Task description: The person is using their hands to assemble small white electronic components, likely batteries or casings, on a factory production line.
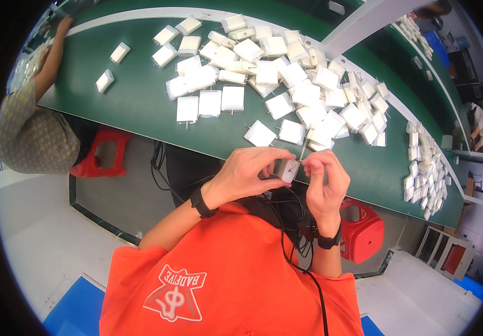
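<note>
My left hand [240,175] pinches a small white block-shaped casing [287,171] between thumb and fingers, just off the table's near edge. A dark slot or lead shows on its end face, too small to tell which. Close beside it on the right, my right hand [326,187] has its fingertips pinched round a thin metal rod-like tool [304,148], which sticks up above the fingers. Whether its lower end touches the casing I cannot tell. Many similar white casings [261,134], several with thin wires poking out, lie just beyond both hands.
Casings heap on the green table [140,106], with another pile [423,173] at the right. A white post [365,25] rises at the back. Red stools [363,232] stand below the table. At the far left sits another person [34,123]. Black cables [278,218] hang near my lap.
</note>
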The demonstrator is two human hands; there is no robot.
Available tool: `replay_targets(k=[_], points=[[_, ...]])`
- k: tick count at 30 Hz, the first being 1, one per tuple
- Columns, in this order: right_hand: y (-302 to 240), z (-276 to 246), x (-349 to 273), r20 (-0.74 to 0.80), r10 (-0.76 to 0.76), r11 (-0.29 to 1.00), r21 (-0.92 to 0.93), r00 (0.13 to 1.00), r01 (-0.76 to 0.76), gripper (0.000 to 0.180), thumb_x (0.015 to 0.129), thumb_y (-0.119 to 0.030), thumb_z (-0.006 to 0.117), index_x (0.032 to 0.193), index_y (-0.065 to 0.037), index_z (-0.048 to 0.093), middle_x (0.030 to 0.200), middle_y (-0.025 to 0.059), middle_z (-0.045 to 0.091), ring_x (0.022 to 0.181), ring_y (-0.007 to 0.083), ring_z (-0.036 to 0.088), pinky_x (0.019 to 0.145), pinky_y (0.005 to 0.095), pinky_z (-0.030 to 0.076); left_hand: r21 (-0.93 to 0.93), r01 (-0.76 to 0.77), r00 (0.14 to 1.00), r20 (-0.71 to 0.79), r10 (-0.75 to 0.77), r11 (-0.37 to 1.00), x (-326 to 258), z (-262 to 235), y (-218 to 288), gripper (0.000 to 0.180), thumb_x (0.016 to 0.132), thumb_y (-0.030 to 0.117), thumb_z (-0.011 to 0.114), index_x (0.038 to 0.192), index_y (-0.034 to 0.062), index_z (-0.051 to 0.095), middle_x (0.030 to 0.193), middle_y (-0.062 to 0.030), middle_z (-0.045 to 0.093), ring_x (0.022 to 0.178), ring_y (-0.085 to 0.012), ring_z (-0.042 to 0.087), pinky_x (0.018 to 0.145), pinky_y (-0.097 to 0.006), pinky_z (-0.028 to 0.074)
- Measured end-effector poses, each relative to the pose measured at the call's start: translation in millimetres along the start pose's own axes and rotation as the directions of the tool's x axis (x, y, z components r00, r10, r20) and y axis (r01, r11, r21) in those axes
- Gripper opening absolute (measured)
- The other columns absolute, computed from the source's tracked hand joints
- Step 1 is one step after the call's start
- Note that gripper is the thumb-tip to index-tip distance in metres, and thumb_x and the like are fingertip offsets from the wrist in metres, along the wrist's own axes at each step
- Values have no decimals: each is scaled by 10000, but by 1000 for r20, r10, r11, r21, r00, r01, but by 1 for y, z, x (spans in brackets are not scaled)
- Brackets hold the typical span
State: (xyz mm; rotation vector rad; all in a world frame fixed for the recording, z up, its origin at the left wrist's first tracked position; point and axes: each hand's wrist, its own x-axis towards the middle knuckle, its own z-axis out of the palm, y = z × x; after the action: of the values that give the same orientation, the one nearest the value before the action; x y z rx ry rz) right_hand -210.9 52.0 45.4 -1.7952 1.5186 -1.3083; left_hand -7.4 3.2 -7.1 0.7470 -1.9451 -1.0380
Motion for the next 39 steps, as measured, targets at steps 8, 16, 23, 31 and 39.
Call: replay_targets(k=[8,16,23,31,39], points=[[-21,5,18,101,-117,965,-222,988,137,53,962,37,728,968,-2,693,871,131,697,734,321,677,658,390,542,6,13,1000,-5,-13,1000,-1,2,-5,600,770,145,966,1323,116,736,865,-21,701,671,-173,687,619,-335,551],[-31,8,50,181,228,964,-177,957,-197,116,1022,-39,695,935,35,713,793,137,725,668,291,705,642,380,550,4,7,1000,-5,-7,1000,-3,-4,-1,578,736,84,981,1268,79,755,809,-19,694,655,-136,686,596,-284,536],[-4,-5,16,-221,24,1000,15,975,-21,222,1148,-95,596,967,23,648,830,54,642,650,92,538,572,261,434,-48,32,999,6,-32,998,-1,0,0,529,795,95,964,1286,104,766,768,16,671,643,-105,672,601,-255,521],[54,-29,-24,-279,312,910,361,908,-201,287,1189,-167,561,964,-4,630,806,1,567,618,37,457,543,228,369,4,-180,982,-54,180,984,5,5,-12,540,805,54,962,1296,73,739,1232,-96,804,693,-125,700,616,-262,579],[76,-30,-30,-246,430,805,539,869,-246,292,1197,-213,545,979,-27,599,734,-13,511,573,53,428,530,245,368,-238,69,986,161,-31,969,15,-43,33,575,801,116,1017,1309,39,760,1159,-47,825,706,-66,705,659,-225,580]])
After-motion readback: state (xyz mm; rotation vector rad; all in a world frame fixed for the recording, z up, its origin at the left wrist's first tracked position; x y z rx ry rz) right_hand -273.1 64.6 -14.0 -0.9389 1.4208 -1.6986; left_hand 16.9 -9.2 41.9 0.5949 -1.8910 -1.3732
